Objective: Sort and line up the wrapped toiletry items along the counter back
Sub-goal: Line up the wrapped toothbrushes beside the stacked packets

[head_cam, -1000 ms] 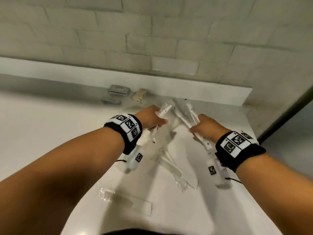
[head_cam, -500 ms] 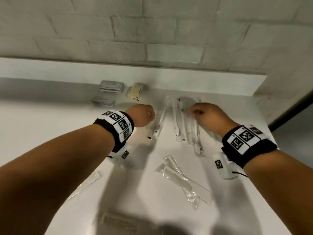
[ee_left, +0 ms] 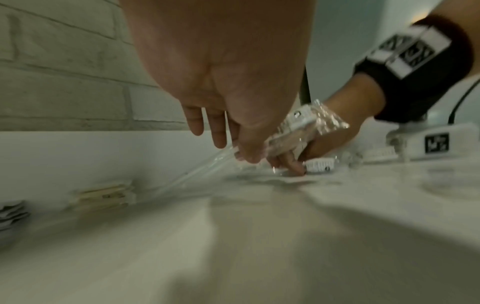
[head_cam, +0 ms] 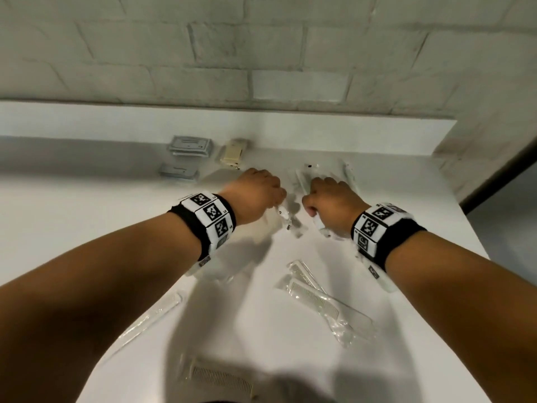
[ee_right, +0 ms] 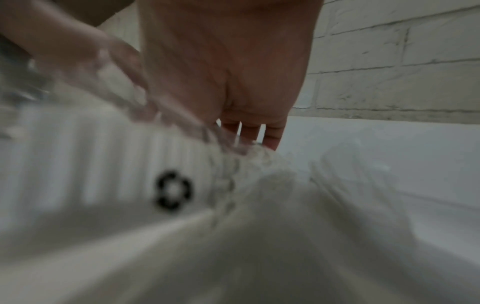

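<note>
Several toothbrushes in clear wrappers [head_cam: 294, 223] lie side by side near the counter back, between and under my hands. My left hand [head_cam: 258, 193] reaches down with its fingers [ee_left: 218, 134] pointing at the counter and pinches one wrapped toothbrush [ee_left: 303, 121], which is tilted with its head end raised. Close on its right, my right hand [head_cam: 331, 199] presses straight fingers [ee_right: 271, 135] down onto the wrappers [ee_right: 254, 164]. A toothbrush head [ee_left: 319, 165] lies by the right fingertips. One wrapped toothbrush [head_cam: 349, 175] sticks out beyond the right hand.
Grey packets [head_cam: 189, 145] and a beige packet [head_cam: 232, 152] sit against the white upstand on the left. Wrapped combs [head_cam: 322, 301] lie nearer me, another wrapped item [head_cam: 151, 315] at the left edge, a comb [head_cam: 220, 379] at the bottom. The white counter [head_cam: 87, 216] ends at a wall on the right.
A second ago both hands held bundles of wrapped toothbrushes above the counter. They laid them down in a row, and the hands have now come close together over them.
</note>
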Demonstrator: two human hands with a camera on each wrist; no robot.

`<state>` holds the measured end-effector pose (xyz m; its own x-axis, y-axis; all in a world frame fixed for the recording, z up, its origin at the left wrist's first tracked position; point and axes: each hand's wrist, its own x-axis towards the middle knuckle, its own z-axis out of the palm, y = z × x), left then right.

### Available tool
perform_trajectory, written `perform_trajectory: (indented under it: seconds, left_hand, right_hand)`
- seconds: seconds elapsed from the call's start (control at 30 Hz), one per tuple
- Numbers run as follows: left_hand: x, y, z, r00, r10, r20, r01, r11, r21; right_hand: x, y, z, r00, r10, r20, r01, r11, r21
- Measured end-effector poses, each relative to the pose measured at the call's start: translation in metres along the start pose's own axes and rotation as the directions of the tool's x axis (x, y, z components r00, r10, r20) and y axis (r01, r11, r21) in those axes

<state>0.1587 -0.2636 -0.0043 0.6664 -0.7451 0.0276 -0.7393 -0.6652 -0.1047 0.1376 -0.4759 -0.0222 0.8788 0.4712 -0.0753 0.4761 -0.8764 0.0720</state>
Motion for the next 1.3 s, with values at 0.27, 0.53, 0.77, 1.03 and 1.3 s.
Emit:
perform_trajectory:
  seconds: [0.27, 0.53, 0.77, 1.03, 1.3]
  left_hand:
    - [-0.001, -0.007, -0.042, 0.83, -0.543, -0.129, 0.318, 0.649, -0.691]
    - [0.007, -0.009, -0.032, 0.714, -0.698, 0.05, 0.52, 0.483, -0.705]
    - [-0.008, -0.02, -0.003, 0.686, -0.605, 0.403, 0.696, 0.388, -0.604]
    - [-0.026, -0.01, 0.011, 0.84, -0.473, 0.265, 0.542, 0.711, -0.448]
    - [-0.013, 0.001, 0.025, 0.88, -0.405, 0.248, 0.452, 0.875, -0.175]
  right_hand:
    - [0.015, 0.015, -0.048, 0.842, 0.412, -0.348, 0.012, 0.631, 0.776]
    - [0.032, -0.007, -0.076, 0.808, 0.585, -0.075, -0.129, 0.299, 0.945]
    - [0.032, -0.022, -0.018, 0.819, 0.498, 0.285, -0.548, 0.531, 0.646]
    - [0.013, -0.03, -0.026, 0.884, 0.389, 0.258, -0.456, 0.6, 0.658]
    - [0.017, -0.053, -0.014, 0.923, 0.196, 0.333, -0.248, 0.961, 0.123]
